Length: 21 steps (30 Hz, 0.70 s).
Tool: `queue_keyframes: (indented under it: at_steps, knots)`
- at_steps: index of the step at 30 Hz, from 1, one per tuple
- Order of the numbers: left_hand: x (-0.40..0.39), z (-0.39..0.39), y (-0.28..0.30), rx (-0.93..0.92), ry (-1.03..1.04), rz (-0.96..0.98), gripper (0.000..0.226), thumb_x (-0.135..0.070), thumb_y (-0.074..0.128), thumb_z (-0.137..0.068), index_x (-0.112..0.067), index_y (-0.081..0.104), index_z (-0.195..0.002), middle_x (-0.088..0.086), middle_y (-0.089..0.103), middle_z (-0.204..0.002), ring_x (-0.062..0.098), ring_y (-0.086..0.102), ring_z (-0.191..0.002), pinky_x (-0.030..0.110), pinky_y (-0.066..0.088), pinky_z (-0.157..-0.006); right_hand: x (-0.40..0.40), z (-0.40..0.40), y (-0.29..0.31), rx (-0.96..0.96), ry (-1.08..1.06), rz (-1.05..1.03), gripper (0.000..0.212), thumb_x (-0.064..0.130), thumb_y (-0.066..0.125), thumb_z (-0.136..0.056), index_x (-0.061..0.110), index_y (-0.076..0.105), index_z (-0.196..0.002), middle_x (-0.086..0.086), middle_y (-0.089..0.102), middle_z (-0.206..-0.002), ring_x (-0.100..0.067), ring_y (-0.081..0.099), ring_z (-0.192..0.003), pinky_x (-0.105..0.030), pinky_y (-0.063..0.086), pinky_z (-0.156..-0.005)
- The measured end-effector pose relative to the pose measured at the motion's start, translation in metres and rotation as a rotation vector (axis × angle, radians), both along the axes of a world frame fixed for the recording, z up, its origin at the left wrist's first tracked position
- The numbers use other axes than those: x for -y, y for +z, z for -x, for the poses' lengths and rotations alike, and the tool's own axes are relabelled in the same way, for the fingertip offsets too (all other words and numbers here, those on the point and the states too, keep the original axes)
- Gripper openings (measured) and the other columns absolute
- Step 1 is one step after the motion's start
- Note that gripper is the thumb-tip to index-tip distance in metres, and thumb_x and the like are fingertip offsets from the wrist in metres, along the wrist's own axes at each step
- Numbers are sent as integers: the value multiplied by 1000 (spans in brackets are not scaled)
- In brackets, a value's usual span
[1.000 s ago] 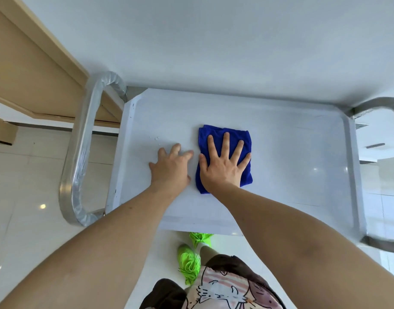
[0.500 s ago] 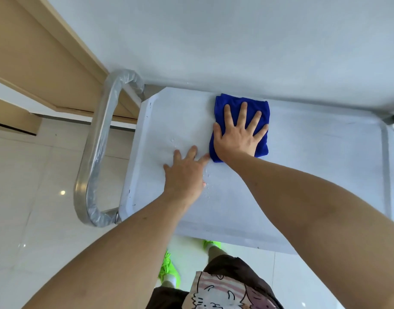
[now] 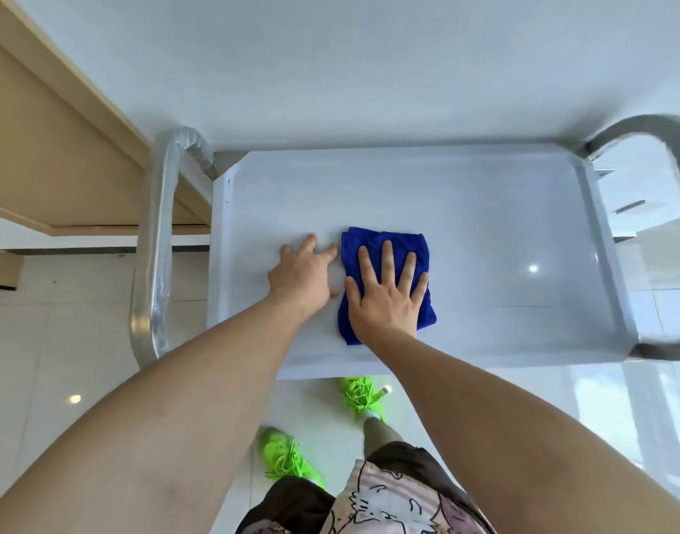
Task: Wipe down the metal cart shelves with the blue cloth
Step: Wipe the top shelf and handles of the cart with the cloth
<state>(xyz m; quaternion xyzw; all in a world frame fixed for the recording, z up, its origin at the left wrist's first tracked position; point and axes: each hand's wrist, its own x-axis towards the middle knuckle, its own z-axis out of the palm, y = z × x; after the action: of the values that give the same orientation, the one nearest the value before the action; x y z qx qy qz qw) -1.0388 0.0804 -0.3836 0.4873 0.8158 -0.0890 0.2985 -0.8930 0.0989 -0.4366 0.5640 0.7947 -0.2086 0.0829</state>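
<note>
The metal cart's top shelf (image 3: 504, 233) lies below me, a pale tray with a raised rim. A folded blue cloth (image 3: 384, 240) lies left of the shelf's middle. My right hand (image 3: 384, 294) presses flat on the cloth with its fingers spread and straight. Just left of the cloth, my left hand (image 3: 303, 275) rests flat on the bare shelf, fingers pointing toward the cloth's edge. The cloth's middle is hidden under my right hand.
A wrapped tubular handle (image 3: 157, 244) curves at the cart's left end, another handle (image 3: 654, 140) at the right end. A white wall runs behind the cart. A wooden cabinet (image 3: 42, 148) stands at the left. My green shoes (image 3: 361, 395) are on the tiled floor.
My right hand has drawn the cloth back from the shelf's far edge toward me, to about where it lay a second ago. My left hand has stayed flat beside it.
</note>
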Motion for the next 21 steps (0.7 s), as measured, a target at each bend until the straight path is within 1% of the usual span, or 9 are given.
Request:
queue_keyframes:
  at_steps: [2,4,6,8,11,13,15,17,21]
  knots:
    - [-1,1,4,14,-38,26,79,-23,65,-90,-42,20,-152,-6,8,-164,31,21,-140,44,45,-104,23,-13,2,21,-13,5,60,64,7,-99,47,-6,-155,6,-14,-167,-33,-24,-149,-56,-16,-117]
    - [4,1,6,20,-90,41,85,-1,52,-88,-41,16,-154,-9,3,-164,30,19,-143,41,45,-104,47,-22,6,38,-35,19,61,64,6,-98,47,-7,-155,7,-15,-167,-33,-25,-149,-56,-17,-117]
    - [9,0,9,-2,-153,41,92,8,46,-84,-40,11,-155,-9,-3,-164,30,17,-143,40,47,-102,68,-23,10,40,-63,32,61,64,4,-97,46,-9,-155,7,-17,-167,-33,-27,-148,-56,-19,-116]
    - [10,1,11,-41,-195,18,95,10,46,-82,-38,10,-155,-8,-3,-165,31,19,-142,40,49,-98,89,-19,14,35,-77,37,62,64,3,-97,46,-10,-155,6,-19,-166,-33,-28,-148,-56,-20,-116]
    - [14,3,7,-41,-127,-109,83,7,47,-86,-30,19,-155,-3,9,-165,28,25,-142,39,45,-102,117,-11,17,16,-59,40,62,63,4,-98,45,-9,-155,5,-20,-166,-35,-29,-147,-57,-22,-114]
    - [25,5,0,4,-31,-232,78,2,59,-87,-22,27,-153,3,15,-163,27,24,-145,38,38,-108,132,-6,17,24,-27,47,61,63,5,-98,45,-11,-155,4,-23,-165,-35,-32,-146,-58,-23,-113]
    - [43,10,-7,69,51,-300,79,-5,71,-84,-18,32,-151,8,20,-162,28,24,-146,37,32,-112,142,-6,15,50,9,53,61,62,4,-98,46,-15,-153,3,-24,-165,-36,-33,-144,-60,-22,-113]
    - [62,24,-10,74,87,-316,80,-11,75,-83,-18,33,-150,9,23,-161,32,21,-146,40,29,-114,142,-9,13,65,29,49,60,62,3,-97,47,-17,-152,3,-21,-166,-37,-32,-144,-61,-21,-113]
    - [79,61,-7,-69,86,-205,86,-23,75,-83,-21,25,-153,5,18,-163,33,13,-149,44,29,-115,122,2,11,57,112,5,60,63,4,-97,48,-14,-152,4,-14,-167,-39,-26,-146,-62,-19,-113]
